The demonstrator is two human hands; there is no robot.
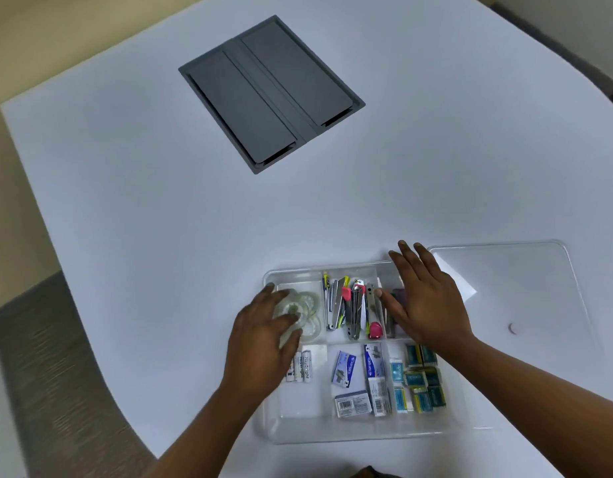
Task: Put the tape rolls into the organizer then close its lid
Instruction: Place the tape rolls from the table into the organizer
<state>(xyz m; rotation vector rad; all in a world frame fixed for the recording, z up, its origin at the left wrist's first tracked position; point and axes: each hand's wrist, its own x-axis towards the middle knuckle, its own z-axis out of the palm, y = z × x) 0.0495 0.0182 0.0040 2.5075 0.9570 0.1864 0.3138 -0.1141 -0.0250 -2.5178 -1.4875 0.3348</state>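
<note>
Nearest to me, the clear organizer (350,429) is sitting at the near edge of the white bench (160,219), its lid off and its compartments showing. I am seeing the tape rolls (303,313), clear and stacked loosely, lying in the far-left compartment. My left hand (263,343) is resting over them, fingers curled around the near roll with the thumb laid across its top; it looks like a loose hold on that roll, though I cannot tell how firm it is. My right hand (426,305) is hovering flat and spread wide over the far-right compartment, holding nothing, fingertips reaching just past the organizer's far wall.

Between the two hands, the middle far compartment is holding a bunch of staplers (348,305) with pink and yellow parts. In the near row, a few white batteries (303,369) are lying just beside my left hand, staple boxes (362,381) are filling the middle, and small blue and yellow packets (420,381) are filling the right.

To the right of the organizer, touching or just beside it, the transparent lid (526,305) is lying flat on the bench. Well apart, on the far side, a dark grey hatch (270,94) with two flaps is sitting flush in the bench top.
</note>
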